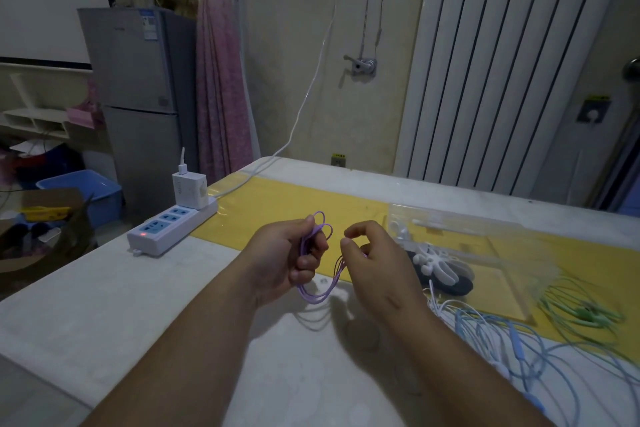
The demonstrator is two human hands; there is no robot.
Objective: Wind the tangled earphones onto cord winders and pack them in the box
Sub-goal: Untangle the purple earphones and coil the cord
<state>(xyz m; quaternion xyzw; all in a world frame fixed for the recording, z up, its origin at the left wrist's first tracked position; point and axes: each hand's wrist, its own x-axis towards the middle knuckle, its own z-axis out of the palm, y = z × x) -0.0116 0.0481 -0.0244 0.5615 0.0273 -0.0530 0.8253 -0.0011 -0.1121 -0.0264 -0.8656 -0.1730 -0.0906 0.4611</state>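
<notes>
On a pale table (138,288) with a yellow mat (294,204) across its far half. At the left edge, a white power strip (171,230) with a charger (188,189) plugged in and a white cable (311,87) running up the wall. Beyond the table, a grey fridge (138,97), a pink curtain (221,80), a white radiator (502,62) and a blue tub (83,191) on the floor.

To the right, on the mat, a clear plastic box (485,236). Just in front of it, white cord winders (433,258) on top of a dark winder (450,284), partly hidden behind the right hand. Nearer, in loose tangles: white earphones (438,305), blue earphones (502,340) and, further right, green earphones (581,312), the blue cords crossing the right forearm's side of the table.

Purple earphones (317,295) up off the table, between both hands, well apart from the box. Left hand (287,256): fingers curled tight round a bundle of purple loops, loop ends poking out above the fist. From there, sags in a curve below the hands and rises in several strands into the right hand (374,263). Right hand: fingers curled, thumb and forefinger tips almost meeting, strands gathered in beneath them.
</notes>
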